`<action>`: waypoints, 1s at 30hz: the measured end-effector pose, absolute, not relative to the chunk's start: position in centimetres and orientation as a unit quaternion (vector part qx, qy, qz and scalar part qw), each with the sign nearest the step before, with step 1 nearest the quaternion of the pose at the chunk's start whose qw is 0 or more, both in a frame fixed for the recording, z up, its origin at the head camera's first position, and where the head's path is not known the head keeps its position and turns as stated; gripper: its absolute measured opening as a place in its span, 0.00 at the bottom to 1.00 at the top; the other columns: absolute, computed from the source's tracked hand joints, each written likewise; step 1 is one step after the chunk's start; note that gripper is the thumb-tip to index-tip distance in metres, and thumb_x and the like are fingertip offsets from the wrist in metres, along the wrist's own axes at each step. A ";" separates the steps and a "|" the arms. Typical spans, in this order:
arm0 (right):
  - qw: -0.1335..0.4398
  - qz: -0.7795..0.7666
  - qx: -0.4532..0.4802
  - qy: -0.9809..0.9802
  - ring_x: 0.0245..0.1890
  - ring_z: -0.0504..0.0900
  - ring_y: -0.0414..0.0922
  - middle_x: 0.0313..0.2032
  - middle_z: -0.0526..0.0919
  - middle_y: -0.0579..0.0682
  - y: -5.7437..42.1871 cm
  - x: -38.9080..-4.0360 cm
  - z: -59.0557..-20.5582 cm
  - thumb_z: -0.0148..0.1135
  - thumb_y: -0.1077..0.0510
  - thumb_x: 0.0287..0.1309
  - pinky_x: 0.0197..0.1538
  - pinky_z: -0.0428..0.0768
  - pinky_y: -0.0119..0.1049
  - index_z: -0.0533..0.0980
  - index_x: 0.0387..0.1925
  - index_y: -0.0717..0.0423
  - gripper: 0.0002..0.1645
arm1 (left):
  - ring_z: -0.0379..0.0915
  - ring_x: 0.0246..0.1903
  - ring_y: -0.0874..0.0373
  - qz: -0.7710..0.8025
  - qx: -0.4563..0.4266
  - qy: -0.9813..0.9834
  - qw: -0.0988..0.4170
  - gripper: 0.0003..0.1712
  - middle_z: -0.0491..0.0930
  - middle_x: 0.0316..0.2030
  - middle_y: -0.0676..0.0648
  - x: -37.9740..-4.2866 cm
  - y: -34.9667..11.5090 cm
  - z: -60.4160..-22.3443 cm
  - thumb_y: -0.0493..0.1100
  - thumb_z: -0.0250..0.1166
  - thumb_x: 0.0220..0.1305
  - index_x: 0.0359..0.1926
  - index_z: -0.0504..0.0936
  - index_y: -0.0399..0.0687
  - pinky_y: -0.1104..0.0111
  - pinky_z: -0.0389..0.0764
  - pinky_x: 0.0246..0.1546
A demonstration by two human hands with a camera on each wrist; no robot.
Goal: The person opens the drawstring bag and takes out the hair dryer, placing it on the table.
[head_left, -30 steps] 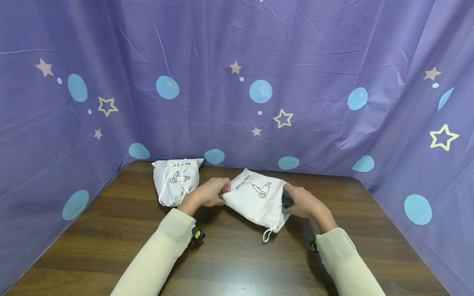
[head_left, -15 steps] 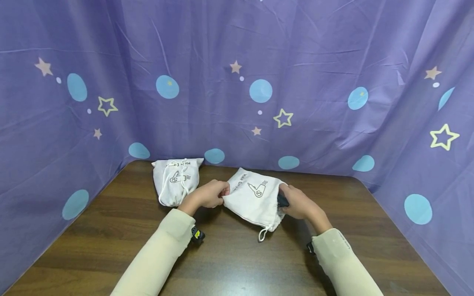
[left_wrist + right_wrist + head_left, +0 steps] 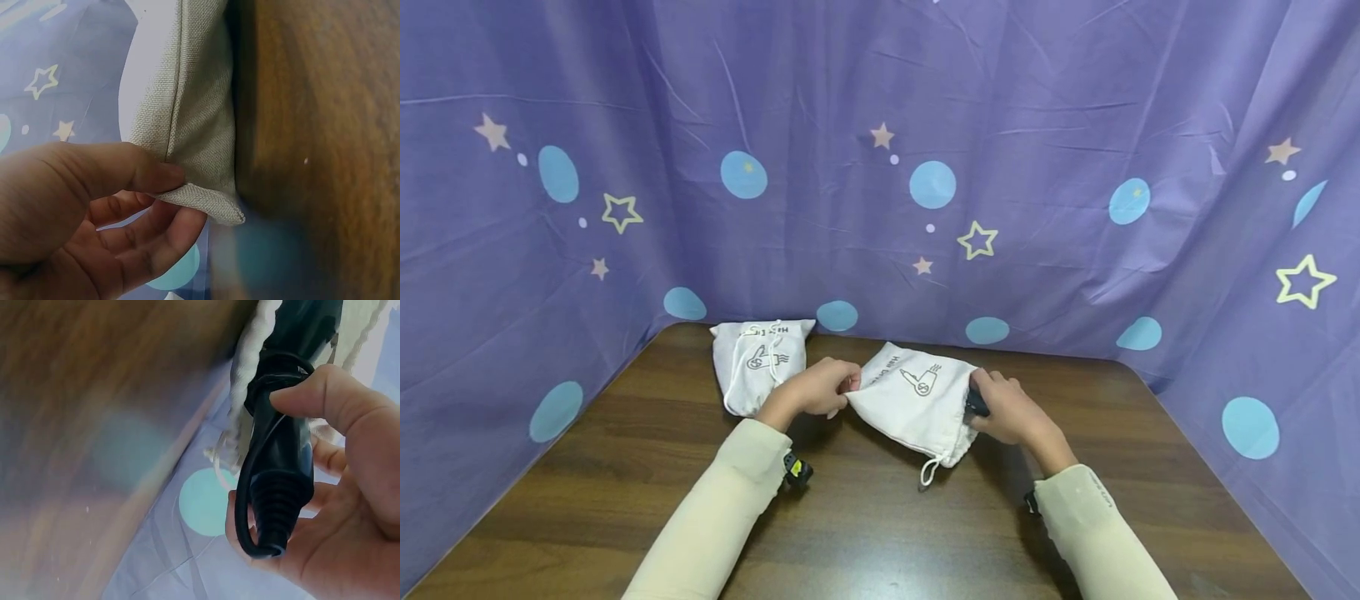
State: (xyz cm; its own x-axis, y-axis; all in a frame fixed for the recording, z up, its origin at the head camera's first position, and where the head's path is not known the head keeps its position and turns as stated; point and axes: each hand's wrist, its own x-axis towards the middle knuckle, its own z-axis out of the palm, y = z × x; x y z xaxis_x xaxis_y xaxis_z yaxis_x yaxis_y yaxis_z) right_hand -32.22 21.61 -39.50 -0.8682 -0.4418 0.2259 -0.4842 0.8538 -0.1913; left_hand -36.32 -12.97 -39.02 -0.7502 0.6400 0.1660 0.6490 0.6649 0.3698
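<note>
The left hand (image 3: 820, 387) pinches a corner of a white bag (image 3: 891, 417), thumb above and fingers below. The right hand (image 3: 1011, 412) grasps a black handle (image 3: 290, 447) at the bag's right end, thumb lying along one side and fingers round the other.

From the left: a second bag (image 3: 741, 375), also white, lies at the far left of the table (image 3: 880, 508), close to the curtain (image 3: 850, 83). A dryer drawing and lettering show on it, and its white string (image 3: 729, 402) trails over the front. The left forearm, in a pale sleeve (image 3: 707, 508), comes in from the near left with a small black camera (image 3: 797, 471) at the wrist.

The first bag is right of the second, near the middle of the table's far half, held between the hands. It bears a dryer drawing, with "Hair" readable and the rest creased. Its gathered mouth faces right, and a loop of drawstring (image 3: 928, 473) hangs toward the near side. The handle is partly inside that mouth, its ribbed end sticking out; a black cord (image 3: 242, 512) bends back from this end and runs along the handle. The other pale sleeve (image 3: 1097, 533) enters from the near right. Behind everything hangs the purple, patterned curtain.
</note>
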 end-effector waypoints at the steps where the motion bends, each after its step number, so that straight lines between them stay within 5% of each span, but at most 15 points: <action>1: 0.091 0.122 0.241 -0.959 0.42 0.75 0.55 0.41 0.76 0.56 21.8 -32.2 -39.5 0.75 0.59 0.49 0.48 0.74 0.54 0.70 0.52 0.61 0.31 | 0.70 0.25 0.64 -0.208 -0.354 -0.912 0.015 0.14 0.73 0.22 0.56 -36.4 -13.0 -39.0 0.25 0.64 0.47 0.30 0.75 0.47 0.70 0.73 0.30; 14: 0.080 0.103 0.191 -0.973 0.43 0.75 0.60 0.47 0.79 0.56 23.6 -32.3 -38.6 0.76 0.58 0.51 0.40 0.78 0.56 0.73 0.54 0.51 0.29 | 0.67 0.26 0.61 -0.213 -0.339 -0.916 0.042 0.13 0.73 0.23 0.51 -36.4 -14.3 -38.4 0.25 0.66 0.46 0.28 0.76 0.46 0.68 0.70 0.31; 23: 0.086 0.120 0.194 -0.970 0.45 0.74 0.62 0.49 0.77 0.60 23.6 -32.6 -39.0 0.71 0.60 0.53 0.46 0.76 0.60 0.72 0.54 0.56 0.27 | 0.67 0.27 0.60 -0.195 -0.336 -0.921 0.008 0.14 0.74 0.24 0.50 -36.5 -13.8 -38.9 0.27 0.69 0.45 0.29 0.76 0.46 0.68 0.71 0.31; 30: 0.101 0.127 0.193 -0.968 0.42 0.73 0.60 0.46 0.77 0.58 23.4 -32.7 -39.1 0.74 0.61 0.54 0.40 0.77 0.58 0.72 0.52 0.55 0.25 | 0.69 0.29 0.59 -0.214 -0.370 -0.903 0.029 0.19 0.73 0.25 0.52 -36.4 -12.7 -39.0 0.31 0.76 0.42 0.33 0.75 0.45 0.68 0.72 0.33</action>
